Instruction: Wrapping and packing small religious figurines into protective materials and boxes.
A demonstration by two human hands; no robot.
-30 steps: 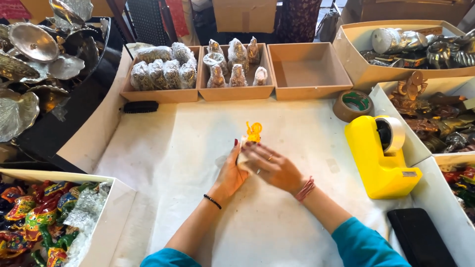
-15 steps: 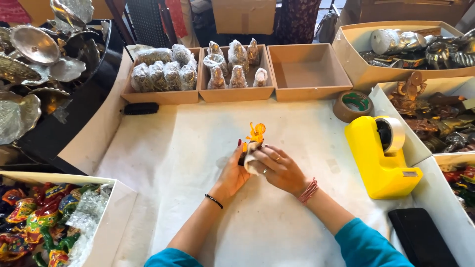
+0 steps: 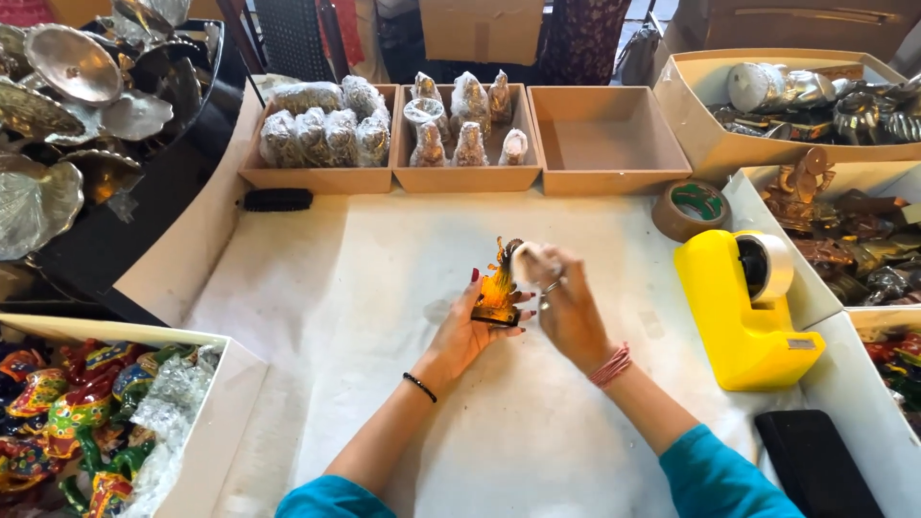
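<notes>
At the near edge, two arms in teal sleeves reach forward over a white sheet (image 3: 403,288) that covers the table. The left hand (image 3: 465,331), with a black band on the wrist, is closed around the dark base of a small orange figurine (image 3: 498,286) and holds it upright above the middle of the sheet. The right hand (image 3: 566,307), with pink threads on the wrist, is closed on a white wad (image 3: 531,261) and presses it against the upper right side of the figurine. Whether the wad is cloth or paper, I cannot tell.

To the near left stands a white box (image 3: 206,422) with colourful painted figures, some in clear wrap. To the near right a black flat object (image 3: 815,460) lies at the table edge. A little farther on the right stands a yellow tape dispenser (image 3: 743,307), and behind it a roll of brown tape (image 3: 693,206) lies flat.

At the far edge of the sheet are three brown trays side by side: the left tray (image 3: 317,177) holds wrapped bundles, the middle tray (image 3: 465,177) holds wrapped small figures, and the right tray (image 3: 604,144) has only its bare floor showing. A black bar (image 3: 276,200) lies just before the left tray. On the far left are silver leaf-shaped plates (image 3: 67,105). On the far right, white boxes (image 3: 710,144) hold metal figures.
</notes>
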